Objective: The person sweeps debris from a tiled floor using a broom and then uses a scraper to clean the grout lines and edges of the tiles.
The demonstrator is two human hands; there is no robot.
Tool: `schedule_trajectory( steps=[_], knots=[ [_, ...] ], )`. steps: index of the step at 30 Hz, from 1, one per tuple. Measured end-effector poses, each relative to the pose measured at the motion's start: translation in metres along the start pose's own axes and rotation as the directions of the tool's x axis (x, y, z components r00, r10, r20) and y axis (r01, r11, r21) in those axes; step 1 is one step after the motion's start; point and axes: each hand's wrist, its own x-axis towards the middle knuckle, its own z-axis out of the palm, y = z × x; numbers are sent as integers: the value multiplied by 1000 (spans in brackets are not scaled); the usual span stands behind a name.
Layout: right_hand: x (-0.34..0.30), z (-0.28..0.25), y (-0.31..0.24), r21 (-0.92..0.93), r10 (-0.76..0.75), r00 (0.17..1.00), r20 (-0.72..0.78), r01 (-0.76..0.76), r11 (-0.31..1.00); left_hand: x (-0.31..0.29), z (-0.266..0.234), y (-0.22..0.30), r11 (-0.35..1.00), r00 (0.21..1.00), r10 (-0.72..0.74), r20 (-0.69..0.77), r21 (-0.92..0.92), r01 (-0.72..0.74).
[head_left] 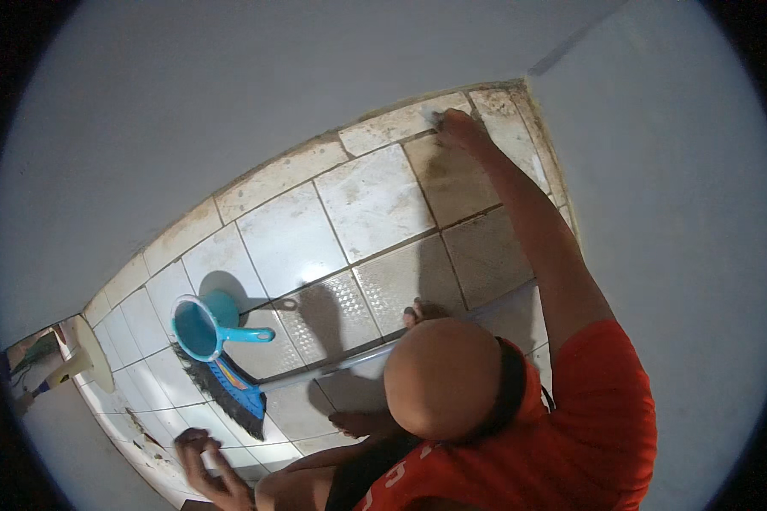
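Observation:
I am squatting on a tiled floor, with a bare knee in front of me. My right arm stretches forward to the far corner, where my right hand point(460, 128) is closed and pressed down on a dirty edge tile point(383, 125) along the wall. A small pale thing shows at its fingertips, too small to name. My left hand point(213, 473) hangs low at the left beside my other knee, fingers loosely bent and apart, with nothing visible in it. Ahead of it lies a broom point(239, 392) with a blue head and dark bristles.
A turquoise dipper point(222, 311) stands beside the broom head. The broom's grey handle point(349, 362) runs rightward across the floor and passes behind my knee. Grey walls point(230, 111) enclose the far and right sides. A pale round object point(89, 358) stands at the far left.

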Motion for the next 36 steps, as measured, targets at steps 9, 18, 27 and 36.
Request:
schedule_trajectory(
  steps=[9,18,27,36],
  knots=[
    [38,25,30,-80,-58,995,75,64,995,-4,35,12,982,984,-166,71,107,158],
    [21,12,17,37,-153,971,-185,162,986,3,47,12,981,974,-177,142,108,163],
    [5,-16,22,-200,-27,999,23,31,979,-1,50,6,976,966,-187,180,142,163],
    [-52,0,63,79,263,965,-22,-261,962,4,56,-1,972,954,-213,211,146,185]
  ],
)
